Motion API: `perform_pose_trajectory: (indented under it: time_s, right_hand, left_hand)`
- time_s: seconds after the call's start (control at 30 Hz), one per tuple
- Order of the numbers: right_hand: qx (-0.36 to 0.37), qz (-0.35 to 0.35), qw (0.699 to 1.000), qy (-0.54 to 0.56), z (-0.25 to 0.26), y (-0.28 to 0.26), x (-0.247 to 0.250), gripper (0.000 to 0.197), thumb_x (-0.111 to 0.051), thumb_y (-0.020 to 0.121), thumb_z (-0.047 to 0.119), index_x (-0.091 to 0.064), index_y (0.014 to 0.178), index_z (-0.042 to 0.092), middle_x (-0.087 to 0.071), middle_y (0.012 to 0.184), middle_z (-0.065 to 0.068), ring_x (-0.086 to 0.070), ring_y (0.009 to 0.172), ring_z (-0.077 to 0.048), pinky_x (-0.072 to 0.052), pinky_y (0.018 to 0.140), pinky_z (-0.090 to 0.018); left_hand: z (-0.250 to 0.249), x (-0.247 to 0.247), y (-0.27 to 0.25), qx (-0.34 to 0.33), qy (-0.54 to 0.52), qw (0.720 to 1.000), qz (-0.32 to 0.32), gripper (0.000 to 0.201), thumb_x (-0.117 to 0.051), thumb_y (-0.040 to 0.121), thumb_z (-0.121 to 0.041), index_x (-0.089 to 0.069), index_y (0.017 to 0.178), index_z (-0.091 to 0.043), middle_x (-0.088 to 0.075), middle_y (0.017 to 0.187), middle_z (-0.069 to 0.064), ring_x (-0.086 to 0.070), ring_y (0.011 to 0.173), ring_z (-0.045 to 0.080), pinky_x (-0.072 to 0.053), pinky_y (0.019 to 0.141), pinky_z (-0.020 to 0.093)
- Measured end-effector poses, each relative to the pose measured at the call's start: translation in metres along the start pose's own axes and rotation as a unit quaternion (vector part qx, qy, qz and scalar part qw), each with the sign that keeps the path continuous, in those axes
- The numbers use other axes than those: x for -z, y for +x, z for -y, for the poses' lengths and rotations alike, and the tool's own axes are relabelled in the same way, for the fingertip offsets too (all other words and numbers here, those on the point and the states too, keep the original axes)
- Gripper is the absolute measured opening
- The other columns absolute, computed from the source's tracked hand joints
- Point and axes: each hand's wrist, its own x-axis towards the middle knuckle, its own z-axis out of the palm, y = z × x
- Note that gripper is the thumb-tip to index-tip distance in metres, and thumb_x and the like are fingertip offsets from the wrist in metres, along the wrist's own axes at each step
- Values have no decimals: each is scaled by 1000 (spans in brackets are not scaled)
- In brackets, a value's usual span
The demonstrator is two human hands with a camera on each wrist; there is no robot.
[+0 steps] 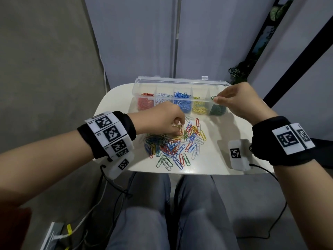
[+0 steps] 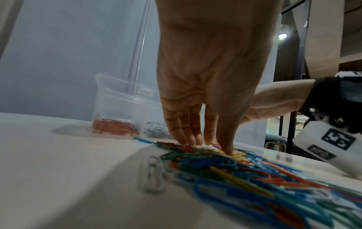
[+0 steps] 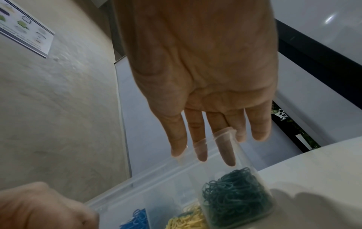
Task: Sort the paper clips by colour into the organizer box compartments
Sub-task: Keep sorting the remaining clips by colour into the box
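Note:
A clear organizer box stands at the back of the white table, holding red, white, blue, yellow and green clips in separate compartments. A mixed pile of paper clips lies in front of it. My left hand reaches down onto the pile's far edge and pinches a yellow clip with thumb and fingertips. My right hand hovers over the green compartment at the box's right end. Its fingers are straight, with nothing between them.
The box lid stands open along the back. A white tagged module with a cable lies on the table's right front, near my right wrist. The table's front edge is just above my knees. A single white clip lies left of the pile.

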Motion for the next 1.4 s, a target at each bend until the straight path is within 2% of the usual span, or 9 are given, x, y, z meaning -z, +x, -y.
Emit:
perform_pose_trajectory:
  time_s: [0.1, 0.2, 0.37, 0.53, 0.7, 0.9, 1.03, 1.2, 1.4]
  right_hand:
    - [0, 3, 1000, 5, 0, 1, 0, 21, -72, 86, 27, -73, 93, 7, -69, 81, -6, -56, 63, -9, -39, 53, -22]
    - [2, 3, 1000, 1, 0, 1, 0, 21, -71, 86, 27, -73, 92, 7, -69, 84, -8, -55, 63, -8, -38, 52, -22]
    - [-2, 1, 1000, -4, 0, 1, -1, 22, -71, 86, 28, -73, 92, 7, -69, 87, -9, -53, 62, -9, -37, 52, -22]
    - [-7, 2, 1000, -7, 1, 1, -1, 21, -71, 86, 30, -72, 89, 9, -69, 89, -11, -55, 66, -14, -38, 53, -23]
    - [-10, 0, 1000, -11, 1, 0, 0, 22, -71, 87, 30, -73, 91, 8, -69, 87, -11, -53, 61, -13, -37, 52, -23]
    - [-12, 2, 1000, -16, 2, 1, -1, 22, -70, 87, 30, -73, 91, 8, -68, 87, -11, -52, 60, -11, -36, 52, -22]
    - [-15, 5, 1000, -21, 1, 2, -1, 23, -70, 87, 30, -73, 92, 8, -68, 87, -11, -53, 62, -13, -36, 52, -23]
    - [-13, 5, 1000, -20, 2, 2, -1, 23, -70, 87, 29, -73, 92, 7, -68, 85, -11, -52, 61, -13, -36, 52, -23]
    - [-11, 5, 1000, -19, 1, 2, 0, 22, -70, 88, 29, -73, 91, 7, -68, 86, -11, -50, 60, -10, -34, 51, -23]
  left_hand:
    - [-1, -2, 4, 7, -13, 1000, 3, 18, -73, 84, -19, -71, 101, -13, -60, 76, -12, -47, 68, -1, -33, 65, 17]
    - [0, -1, 5, 16, -12, 1000, 19, 12, -73, 84, -16, -70, 96, -12, -63, 83, -7, -51, 74, 6, -37, 70, 19]
    - [4, 8, 6, 38, -43, 998, 15, 5, -71, 85, -16, -68, 89, -13, -57, 73, -12, -52, 68, 6, -35, 58, 15]
    - [7, 18, 3, 75, -130, 989, -1, 12, -76, 81, -13, -65, 86, -14, -70, 69, -4, -59, 54, -1, -41, 52, 7]
    - [4, 23, -1, 70, -152, 986, -9, 22, -82, 75, -14, -66, 90, -15, -72, 67, -1, -65, 57, 5, -48, 57, 17]
    - [-2, 27, -1, 20, -121, 992, 15, 4, -77, 81, -14, -76, 84, -14, -68, 65, -11, -58, 57, -4, -37, 53, 5]
    - [-2, 18, 1, -19, -72, 997, 22, 17, -78, 78, -13, -78, 95, -14, -70, 68, -3, -56, 59, 7, -35, 55, 8]
    - [-5, 10, 3, -20, -18, 999, 37, 31, -80, 78, -19, -74, 108, -19, -44, 57, -14, -44, 52, 0, -29, 52, 10]
    - [-8, 7, 7, -29, 26, 999, 28, 7, -73, 80, -15, -74, 86, -18, -65, 76, -10, -54, 70, 5, -41, 66, 20]
